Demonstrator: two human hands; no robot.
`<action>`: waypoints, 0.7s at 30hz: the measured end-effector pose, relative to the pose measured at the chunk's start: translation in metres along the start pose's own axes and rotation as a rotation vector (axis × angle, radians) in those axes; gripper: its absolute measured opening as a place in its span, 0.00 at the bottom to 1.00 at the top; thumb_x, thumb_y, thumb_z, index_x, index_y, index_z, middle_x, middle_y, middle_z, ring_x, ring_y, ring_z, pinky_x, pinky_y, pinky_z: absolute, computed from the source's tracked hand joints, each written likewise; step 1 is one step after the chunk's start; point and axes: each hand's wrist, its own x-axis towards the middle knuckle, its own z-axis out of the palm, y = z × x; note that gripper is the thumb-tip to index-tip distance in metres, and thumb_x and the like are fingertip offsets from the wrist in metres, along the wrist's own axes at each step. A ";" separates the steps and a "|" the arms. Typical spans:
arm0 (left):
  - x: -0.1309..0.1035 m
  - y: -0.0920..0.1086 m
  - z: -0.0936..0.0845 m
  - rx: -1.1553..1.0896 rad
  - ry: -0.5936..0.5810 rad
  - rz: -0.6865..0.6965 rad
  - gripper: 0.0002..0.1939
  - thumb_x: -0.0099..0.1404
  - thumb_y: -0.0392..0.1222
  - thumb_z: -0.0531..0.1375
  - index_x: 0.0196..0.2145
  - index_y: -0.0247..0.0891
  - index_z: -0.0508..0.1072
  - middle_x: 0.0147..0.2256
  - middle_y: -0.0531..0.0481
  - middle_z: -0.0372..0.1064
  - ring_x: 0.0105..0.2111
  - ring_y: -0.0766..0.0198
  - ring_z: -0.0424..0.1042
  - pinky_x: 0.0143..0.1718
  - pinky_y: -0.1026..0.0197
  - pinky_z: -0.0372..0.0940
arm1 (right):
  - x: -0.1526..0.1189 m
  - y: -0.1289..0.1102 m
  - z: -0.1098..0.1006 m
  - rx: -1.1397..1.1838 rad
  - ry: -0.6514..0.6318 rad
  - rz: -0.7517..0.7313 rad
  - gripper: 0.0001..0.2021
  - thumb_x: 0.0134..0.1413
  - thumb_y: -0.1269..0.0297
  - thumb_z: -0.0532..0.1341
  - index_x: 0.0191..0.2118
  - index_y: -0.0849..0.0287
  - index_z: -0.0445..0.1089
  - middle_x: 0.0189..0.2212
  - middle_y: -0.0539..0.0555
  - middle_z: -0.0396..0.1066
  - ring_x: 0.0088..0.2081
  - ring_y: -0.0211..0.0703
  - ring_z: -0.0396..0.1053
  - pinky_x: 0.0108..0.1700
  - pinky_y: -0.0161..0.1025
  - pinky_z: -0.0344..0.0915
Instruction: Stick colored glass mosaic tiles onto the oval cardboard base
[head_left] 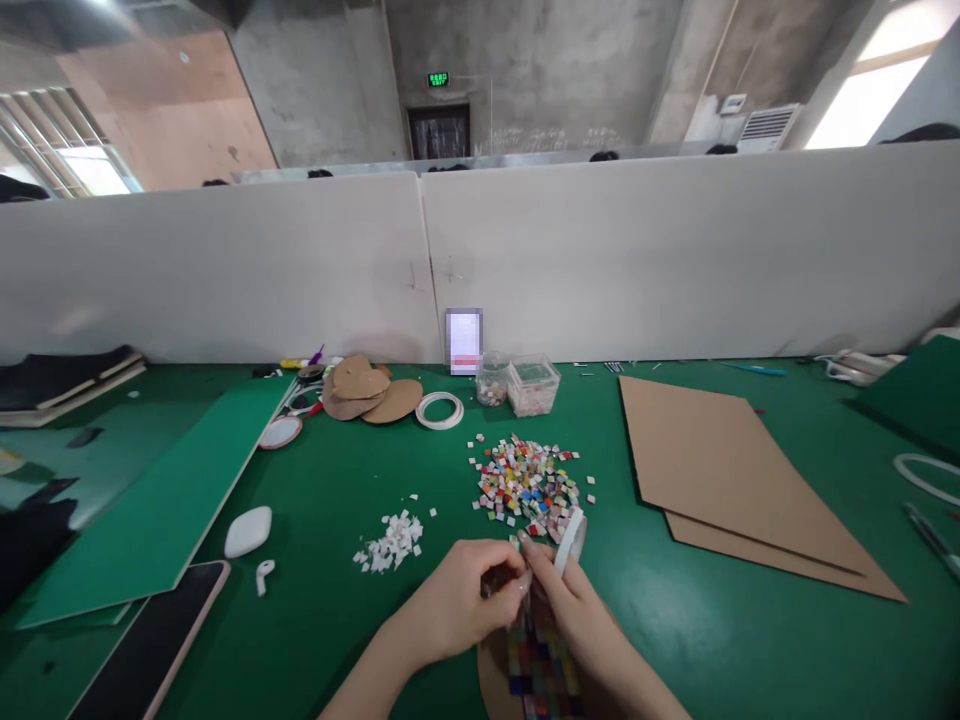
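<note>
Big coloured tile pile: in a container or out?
Out. The coloured tiles lie loose on the green table, spread in an uneven heap on the near side of the clear box.

The two bare forearms enter from the lower edge of the view and lean toward each other, so that the hands meet in front of the person. The left forearm (386, 660) rises in a slant to the right, and the wrist continues this line without strong bend. The left hand (484, 600) is rounded, its fingers curled and its thumb directed toward the other hand. The right forearm (637, 680) slants up to the left. The right hand (562, 590) shows its back, is partly closed, and reaches one finger forward and to the left. The fingertips of both hands are very near; whether they touch, one cannot tell exactly.
</note>
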 end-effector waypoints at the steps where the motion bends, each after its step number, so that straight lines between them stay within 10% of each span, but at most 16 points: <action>1: -0.001 0.001 -0.001 -0.019 -0.007 0.004 0.09 0.61 0.39 0.50 0.25 0.36 0.64 0.23 0.55 0.61 0.24 0.70 0.59 0.27 0.69 0.55 | 0.000 0.000 0.000 0.042 -0.015 0.027 0.23 0.41 0.45 0.60 0.35 0.61 0.70 0.27 0.51 0.70 0.32 0.41 0.66 0.34 0.33 0.62; 21: -0.002 0.002 -0.004 -0.082 -0.016 -0.003 0.08 0.61 0.38 0.50 0.24 0.37 0.63 0.23 0.56 0.60 0.24 0.70 0.58 0.27 0.69 0.54 | 0.002 0.006 0.002 0.246 -0.103 0.148 0.18 0.39 0.48 0.63 0.29 0.60 0.69 0.19 0.44 0.61 0.23 0.32 0.57 0.26 0.28 0.56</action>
